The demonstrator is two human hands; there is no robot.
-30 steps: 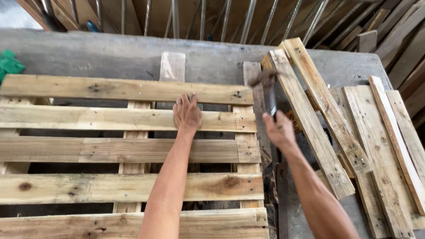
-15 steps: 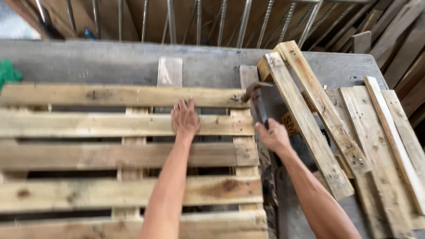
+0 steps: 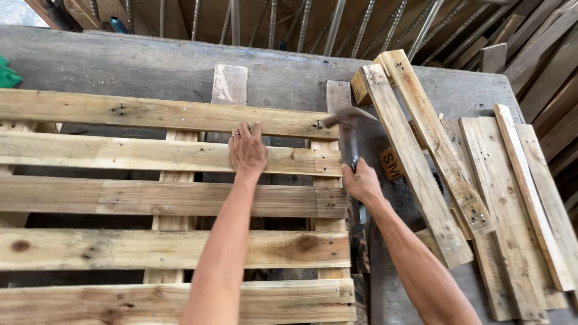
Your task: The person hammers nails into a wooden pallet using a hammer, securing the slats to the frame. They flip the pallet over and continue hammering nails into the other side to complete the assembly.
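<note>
A wooden pallet point(image 3: 162, 204) made of pale slats lies on a grey table point(image 3: 120, 63). My left hand point(image 3: 247, 151) presses flat on the second slat from the top, fingers reaching toward the top slat point(image 3: 150, 113). My right hand point(image 3: 360, 180) grips the handle of a hammer point(image 3: 349, 123). The blurred hammer head sits at the right end of the top slat, over the pallet's right stringer point(image 3: 334, 99).
A pile of loose pallet boards point(image 3: 481, 180) lies on the table to the right of the pallet. Metal rods and timber point(image 3: 337, 24) lean behind the far table edge. A green object point(image 3: 7, 75) shows at the left edge.
The hammer head has swung down and left onto the right end of the top slat. My left hand stays flat on the second slat.
</note>
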